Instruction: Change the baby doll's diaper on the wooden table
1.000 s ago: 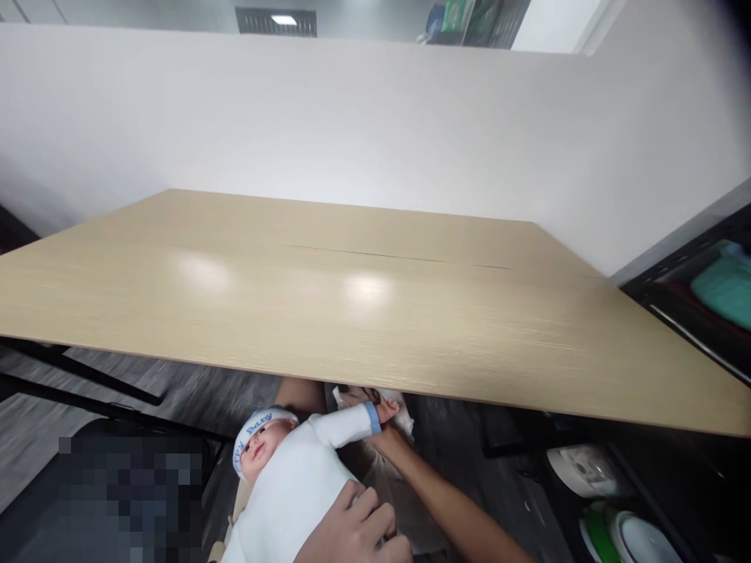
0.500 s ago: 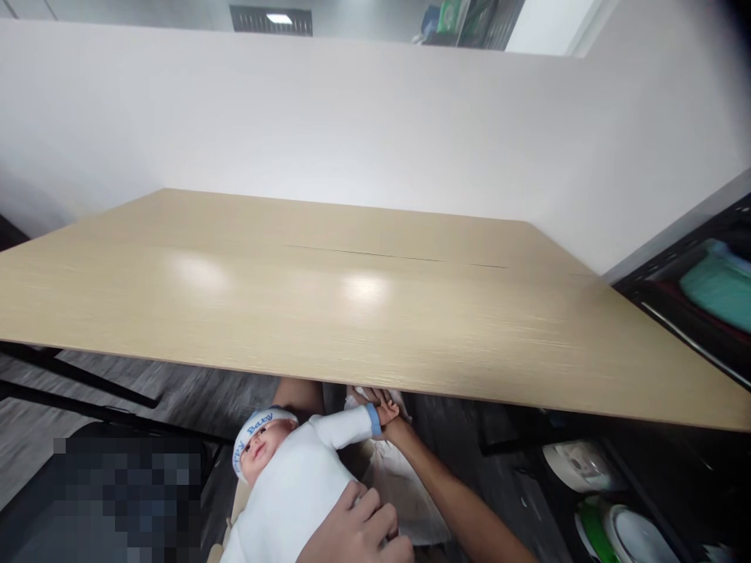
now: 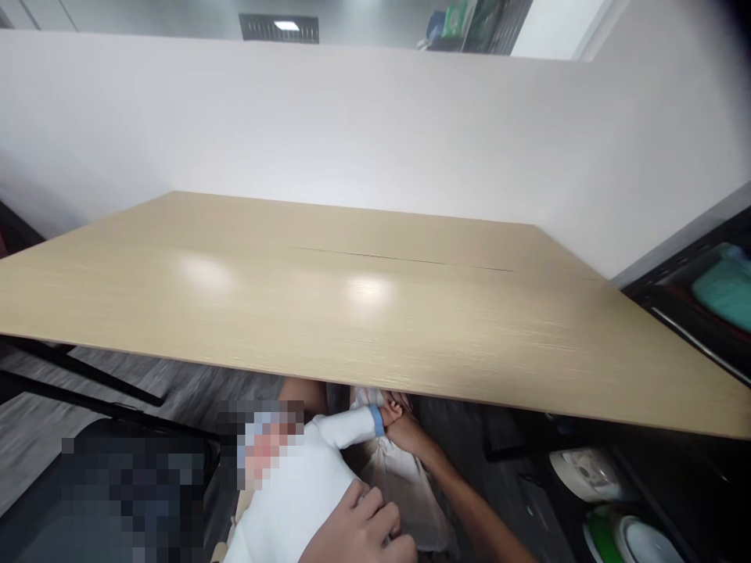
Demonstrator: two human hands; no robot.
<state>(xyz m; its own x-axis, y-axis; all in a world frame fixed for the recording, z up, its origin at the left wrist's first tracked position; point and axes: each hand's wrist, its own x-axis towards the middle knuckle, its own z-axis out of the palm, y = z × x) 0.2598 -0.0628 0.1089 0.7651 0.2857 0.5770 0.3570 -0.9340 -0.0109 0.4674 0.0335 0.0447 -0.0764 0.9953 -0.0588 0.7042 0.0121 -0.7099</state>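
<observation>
A baby doll [image 3: 299, 489] in a white suit with a blue cuff lies on my lap, below the near edge of the table. My left hand [image 3: 361, 532] rests on the doll's body with its fingers curled against the white suit. My right hand [image 3: 407, 430] is closed beside the doll's raised hand, just under the table edge. It grips a white cloth [image 3: 402, 489] that hangs down over my lap. The table edge hides part of its fingers.
A wide light wooden table [image 3: 364, 305] fills the middle, with a white partition wall [image 3: 352, 125] behind it. A dark shelf [image 3: 698, 297] on the right holds a teal item [image 3: 724, 285]. White and green objects [image 3: 622, 532] lie on the floor lower right.
The white cloth, bunched at my right hand before, now hangs down over my lap. My right hand shifted slightly by the doll's hand. My left hand stayed on the doll.
</observation>
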